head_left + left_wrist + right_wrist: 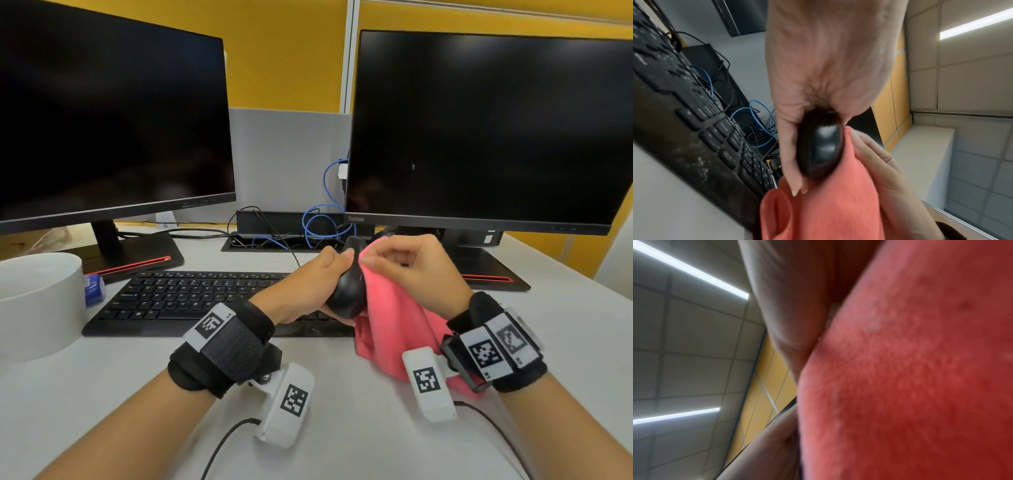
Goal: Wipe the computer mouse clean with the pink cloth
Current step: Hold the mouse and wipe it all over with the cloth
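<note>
L hand (308,284) grips black mouse (347,289); R hand (411,267) grip pinches pink cloth (394,325) vs mouse; white tub (37,308) contents unseen.

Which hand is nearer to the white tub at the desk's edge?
Left. The left hand grips the mouse above the keyboard, on the side of the white tub; the right hand holds the pink cloth beyond the mouse.

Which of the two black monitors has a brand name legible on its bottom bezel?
The right-hand black monitor: pale lettering shows at the left end of its lower bezel. The left-hand black monitor shows none.
</note>
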{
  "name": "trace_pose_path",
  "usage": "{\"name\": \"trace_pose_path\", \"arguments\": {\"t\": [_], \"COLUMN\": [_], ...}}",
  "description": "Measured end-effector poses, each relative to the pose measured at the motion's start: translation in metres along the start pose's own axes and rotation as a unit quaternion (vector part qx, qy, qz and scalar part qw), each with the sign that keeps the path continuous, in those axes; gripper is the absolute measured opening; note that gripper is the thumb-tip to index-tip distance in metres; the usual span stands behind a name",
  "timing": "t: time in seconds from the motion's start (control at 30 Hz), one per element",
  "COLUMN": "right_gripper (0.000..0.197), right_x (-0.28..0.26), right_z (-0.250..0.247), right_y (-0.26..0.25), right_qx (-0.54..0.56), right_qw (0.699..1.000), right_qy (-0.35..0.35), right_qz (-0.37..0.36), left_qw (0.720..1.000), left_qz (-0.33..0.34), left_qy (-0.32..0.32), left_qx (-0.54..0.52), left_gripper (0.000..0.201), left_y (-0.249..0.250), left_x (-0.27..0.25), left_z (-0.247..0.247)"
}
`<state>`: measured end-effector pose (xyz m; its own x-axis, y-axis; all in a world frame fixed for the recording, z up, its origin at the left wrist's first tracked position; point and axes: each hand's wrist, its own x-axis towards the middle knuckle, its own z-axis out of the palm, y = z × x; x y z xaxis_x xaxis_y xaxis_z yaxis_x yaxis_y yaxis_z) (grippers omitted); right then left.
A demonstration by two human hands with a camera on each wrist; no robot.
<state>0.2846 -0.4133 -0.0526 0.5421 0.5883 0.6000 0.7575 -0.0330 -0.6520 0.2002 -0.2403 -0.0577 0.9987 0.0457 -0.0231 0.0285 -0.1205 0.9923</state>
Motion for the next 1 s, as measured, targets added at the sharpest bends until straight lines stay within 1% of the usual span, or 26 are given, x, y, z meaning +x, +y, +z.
{"name": "trace_pose_path", "arguments": {"t": [0.07,0.1,0.2,0.23,0.33,0.37,0.47,0.5,0.57,0.6,0.73,0.83,0.9,1.0], "right_gripper": [0.009,0.009,0.009,0.009,0.008,0.008,0.005,0.005,0.006,0.007,0.011,0.024,0.031,0.043], "right_x": [-0.002,-0.002,0.001,0.001,-0.003,-0.003,-0.001,-0.001,-0.002,-0.003,-0.004,-0.005,-0.004,-0.002], "right_z": [0.003,0.004,0.001,0.000,0.002,0.003,0.003,0.003,0.005,0.005,0.001,-0.001,-0.001,-0.003], "right_y": [-0.003,-0.004,0.000,0.000,-0.004,-0.004,-0.003,-0.004,-0.007,-0.008,-0.007,-0.006,-0.006,-0.002], "right_qx": [-0.002,-0.009,-0.006,-0.003,-0.006,-0.010,-0.002,0.002,0.001,-0.004,0.033,0.051,0.045,0.014], "right_qw": [0.998,0.998,1.000,1.000,0.995,0.996,1.000,1.000,0.999,0.998,0.999,0.998,0.999,0.999], "right_qy": [-0.062,-0.068,0.019,0.015,-0.094,-0.093,0.009,0.010,-0.047,-0.063,-0.009,-0.020,-0.012,0.022], "right_qz": [-0.006,-0.007,-0.004,-0.001,0.011,0.011,0.004,0.004,0.002,0.000,0.013,0.017,0.021,0.040], "left_qw": [1.000,0.999,1.000,1.000,1.000,1.000,0.998,0.998,0.998,0.997,0.994,0.993,0.992,0.991], "left_qz": [0.000,-0.002,0.000,0.000,0.005,0.007,0.004,0.005,0.008,0.010,0.009,0.001,-0.006,-0.005], "left_qy": [0.011,0.010,-0.004,-0.004,0.012,0.018,0.018,0.016,0.018,0.019,0.026,0.013,-0.003,-0.015], "left_qx": [0.029,0.034,0.002,-0.002,-0.012,-0.023,-0.054,-0.058,-0.065,-0.071,-0.109,-0.121,-0.125,-0.133], "left_gripper": [0.043,0.044,0.033,0.032,0.033,0.034,0.039,0.037,0.033,0.033,0.037,0.042,0.042,0.041], "left_y": [0.001,0.000,0.002,0.002,0.004,0.005,0.007,0.007,0.007,0.007,0.007,0.009,0.010,0.011], "left_x": [-0.001,-0.001,-0.002,-0.002,-0.003,-0.003,-0.003,-0.003,-0.004,-0.004,-0.004,-0.004,-0.005,-0.006], "left_z": [0.000,-0.001,0.000,0.001,0.001,0.001,0.000,0.000,0.001,0.001,-0.001,-0.001,0.000,0.000]}}
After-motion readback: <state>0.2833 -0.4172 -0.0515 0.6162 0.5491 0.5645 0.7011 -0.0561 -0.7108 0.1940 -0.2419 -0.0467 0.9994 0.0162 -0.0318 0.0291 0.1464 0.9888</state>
